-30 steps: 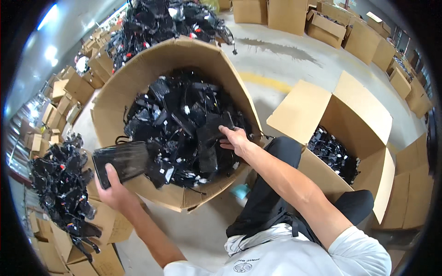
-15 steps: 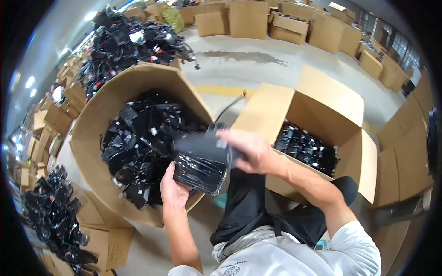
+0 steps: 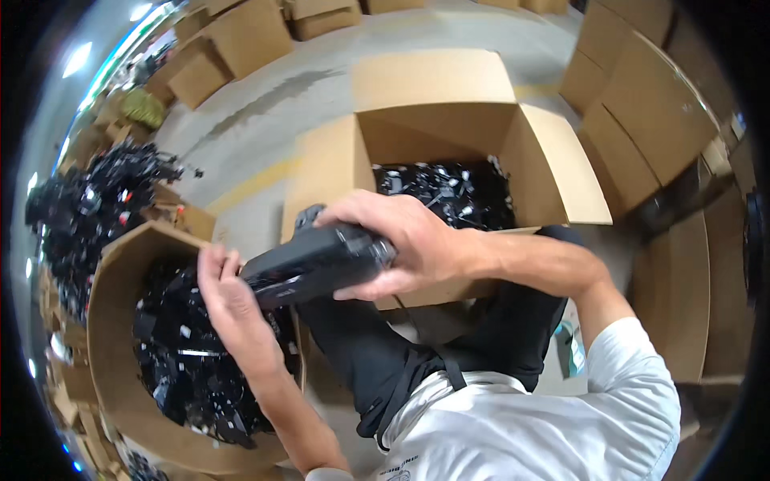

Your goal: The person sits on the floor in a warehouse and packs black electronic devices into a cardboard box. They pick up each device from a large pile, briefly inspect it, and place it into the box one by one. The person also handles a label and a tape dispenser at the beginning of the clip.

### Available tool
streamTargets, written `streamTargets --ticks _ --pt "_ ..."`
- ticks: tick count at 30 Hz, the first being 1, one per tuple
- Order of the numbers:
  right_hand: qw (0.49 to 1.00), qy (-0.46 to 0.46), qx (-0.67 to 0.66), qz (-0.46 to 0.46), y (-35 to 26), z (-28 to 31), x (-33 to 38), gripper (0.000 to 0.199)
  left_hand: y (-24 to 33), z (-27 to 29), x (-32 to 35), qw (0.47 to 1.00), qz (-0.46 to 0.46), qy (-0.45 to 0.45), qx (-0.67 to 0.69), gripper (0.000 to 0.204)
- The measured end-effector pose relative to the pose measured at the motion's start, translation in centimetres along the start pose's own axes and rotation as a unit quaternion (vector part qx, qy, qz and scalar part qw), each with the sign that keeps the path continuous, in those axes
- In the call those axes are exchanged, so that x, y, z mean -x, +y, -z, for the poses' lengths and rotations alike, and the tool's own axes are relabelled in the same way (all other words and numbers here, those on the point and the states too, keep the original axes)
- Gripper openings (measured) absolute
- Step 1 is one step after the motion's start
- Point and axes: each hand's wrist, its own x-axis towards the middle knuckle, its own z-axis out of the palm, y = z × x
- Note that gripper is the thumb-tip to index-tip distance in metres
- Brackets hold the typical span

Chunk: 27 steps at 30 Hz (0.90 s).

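Note:
My right hand [image 3: 409, 240] grips the right end of a long black plastic-cased part [image 3: 309, 260], thumb below and fingers over the top. The part is tilted, its right end higher, and its surface is glossy like film. A small dark knob-like piece [image 3: 308, 218] shows above it, beside my right fingertips. At the part's left end is my left hand [image 3: 233, 297], fingers pointing up and blurred; whether it grips the part is unclear. Below my left hand stands an open carton [image 3: 104, 337] of loose black plastic parts [image 3: 188, 361].
Ahead, an open carton [image 3: 437, 124] holds black parts [image 3: 453, 192] with small white pieces. A heap of black parts [image 3: 96, 208] rises at the far left. Tall cartons [image 3: 642, 112] line the right side; more cartons [image 3: 249, 36] stand along the back.
My view has turned to the right. The black part, previously lying flat with its film-wrapped face up, is now tilted, and my right hand has moved from above it to its right end.

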Motion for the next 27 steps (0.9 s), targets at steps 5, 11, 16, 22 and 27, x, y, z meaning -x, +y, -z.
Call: streamTargets --ticks 5,11,16,22,27 --pt "0.96 0.149 -0.159 -0.177 2.3 1.8 1.5 0.059 0.3 -8.0 -2.9 0.951 0.139 0.006 0.275 0.05" --pt "0.94 0.242 -0.055 -0.235 5.8 6.4 1.6 0.05 -0.6 -14.4 -2.3 0.881 0.2 -0.104 0.415 0.061" --pt "0.941 0.149 -0.05 -0.301 9.6 10.1 2.0 0.053 -2.9 -15.5 -3.2 0.924 0.208 -0.248 0.204 0.064" --pt "0.813 0.084 -0.301 -0.491 9.7 18.3 0.6 0.064 -1.6 -20.2 -8.0 0.863 -0.444 -0.228 -0.079 0.053" --pt "0.74 -0.052 -0.311 -0.594 14.0 18.2 2.1 0.044 -7.3 -22.7 -7.2 0.826 -0.511 -0.232 -0.052 0.03"
